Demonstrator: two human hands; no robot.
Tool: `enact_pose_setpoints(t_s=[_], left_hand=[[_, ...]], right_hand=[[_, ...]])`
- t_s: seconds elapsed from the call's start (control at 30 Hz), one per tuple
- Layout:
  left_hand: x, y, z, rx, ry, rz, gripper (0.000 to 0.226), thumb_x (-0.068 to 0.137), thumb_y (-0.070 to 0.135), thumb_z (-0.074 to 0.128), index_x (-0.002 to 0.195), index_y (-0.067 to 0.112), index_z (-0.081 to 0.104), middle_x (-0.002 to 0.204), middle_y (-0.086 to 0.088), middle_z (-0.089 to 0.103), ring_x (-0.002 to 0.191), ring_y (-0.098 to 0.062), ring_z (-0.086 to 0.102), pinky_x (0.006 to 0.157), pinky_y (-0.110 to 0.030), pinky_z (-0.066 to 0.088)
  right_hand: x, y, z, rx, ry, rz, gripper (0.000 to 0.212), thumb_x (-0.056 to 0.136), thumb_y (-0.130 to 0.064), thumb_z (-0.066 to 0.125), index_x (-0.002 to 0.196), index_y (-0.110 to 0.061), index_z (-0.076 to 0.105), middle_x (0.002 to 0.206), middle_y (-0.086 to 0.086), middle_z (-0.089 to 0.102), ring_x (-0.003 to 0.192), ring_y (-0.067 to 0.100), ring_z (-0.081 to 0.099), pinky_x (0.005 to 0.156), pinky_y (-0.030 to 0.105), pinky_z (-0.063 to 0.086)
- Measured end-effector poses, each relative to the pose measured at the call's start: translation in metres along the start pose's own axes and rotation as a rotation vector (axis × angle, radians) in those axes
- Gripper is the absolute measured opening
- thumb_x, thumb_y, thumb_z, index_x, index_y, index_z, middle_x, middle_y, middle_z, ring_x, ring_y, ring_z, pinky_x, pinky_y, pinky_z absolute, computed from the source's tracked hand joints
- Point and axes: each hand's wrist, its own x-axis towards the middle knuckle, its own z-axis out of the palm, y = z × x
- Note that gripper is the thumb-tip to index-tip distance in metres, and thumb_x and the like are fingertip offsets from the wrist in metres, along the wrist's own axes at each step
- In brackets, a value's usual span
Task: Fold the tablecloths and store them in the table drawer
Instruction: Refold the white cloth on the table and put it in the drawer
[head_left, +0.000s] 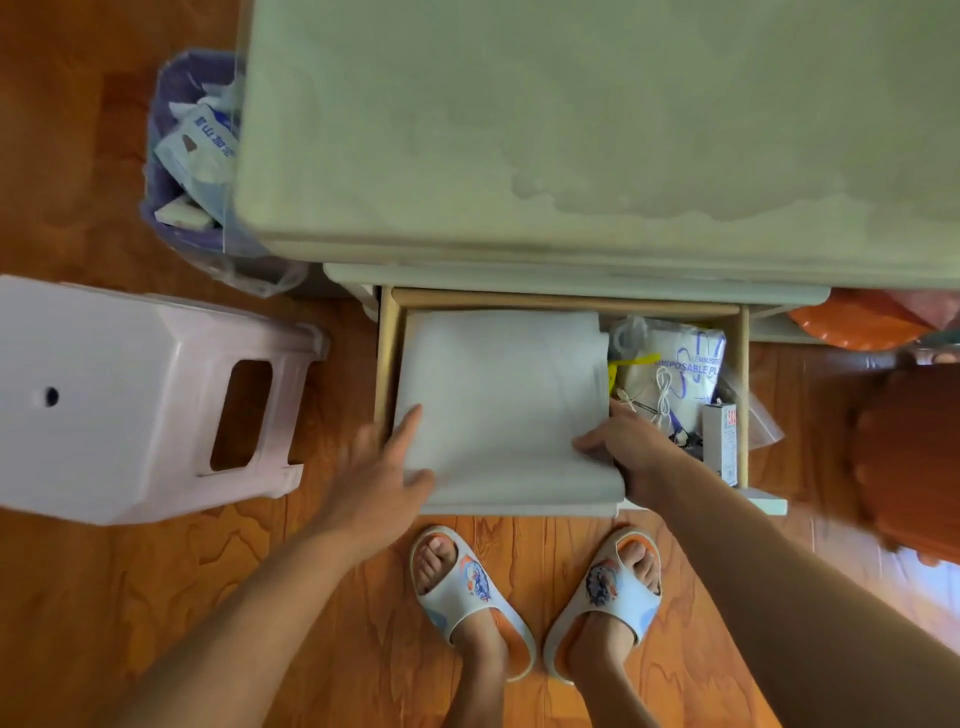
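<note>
A folded white tablecloth (501, 400) lies in the open wooden drawer (387, 358) under the pale table (571, 130), filling its left part and hanging a little over the drawer's front edge. My left hand (384, 473) rests on the cloth's near left corner, fingers straight, thumb on top. My right hand (631, 447) holds the cloth's near right edge, thumb on top and fingers curled under or beside it.
The drawer's right part holds a pack of disposable gloves (685, 364), a white cable and a small box (719, 441). A pale plastic stool (130, 395) stands at left, a lined waste bin (197, 156) behind it. An orange-brown stool (909, 457) is at right. My slippered feet stand below the drawer.
</note>
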Motion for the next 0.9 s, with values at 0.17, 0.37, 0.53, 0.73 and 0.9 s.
enact_pose_setpoints(t_s=[0.17,0.37,0.53,0.73,0.9], left_hand=[[-0.006,-0.003,0.0,0.643,0.035,0.486,0.093,0.086,0.077,0.044,0.156,0.018,0.034,0.171,-0.003,0.006,0.157,-0.02,-0.005,0.126,-0.035,0.003],[0.004,0.01,0.027,0.85,0.122,0.561,0.056,0.079,0.009,0.073,0.131,-0.001,0.057,0.145,-0.027,0.051,0.138,-0.045,0.046,0.113,-0.052,0.041],[0.009,0.012,0.017,0.826,0.078,0.603,0.054,0.068,-0.003,0.074,0.12,0.007,0.062,0.136,-0.022,0.059,0.129,-0.041,0.056,0.107,-0.047,0.049],[0.009,0.029,-0.019,0.482,0.07,0.636,0.044,0.083,0.022,0.066,0.126,0.023,0.058,0.127,0.002,0.063,0.117,-0.017,0.058,0.097,-0.027,0.05],[0.026,-0.005,-0.06,0.209,-0.047,0.575,0.101,0.078,0.042,0.083,0.158,0.04,0.021,0.156,0.027,0.021,0.148,0.011,0.009,0.12,-0.016,0.015]], right_hand=[[-0.018,-0.001,0.014,-0.911,0.262,-0.333,0.101,0.08,-0.003,0.063,0.159,-0.027,0.006,0.158,0.012,0.017,0.138,0.037,0.034,0.108,0.045,0.039],[-0.048,0.021,0.033,-1.7,-0.068,-0.804,0.086,0.086,-0.071,0.05,0.152,-0.019,0.032,0.157,0.012,0.034,0.144,0.034,0.03,0.119,0.047,0.028],[-0.041,0.032,0.023,-1.851,-0.061,-0.711,0.108,0.059,-0.009,0.083,0.149,-0.02,0.026,0.15,0.025,0.033,0.135,0.04,0.042,0.093,0.044,0.054],[-0.04,-0.008,0.011,-1.684,-0.122,-0.78,0.056,0.083,-0.013,0.057,0.135,-0.029,0.041,0.122,-0.002,0.062,0.102,0.024,0.064,0.08,0.034,0.051],[-0.028,-0.05,-0.003,-1.609,-0.233,-0.638,0.044,0.087,-0.033,0.063,0.128,-0.039,0.049,0.096,0.0,0.069,0.086,0.022,0.063,0.076,0.033,0.049]])
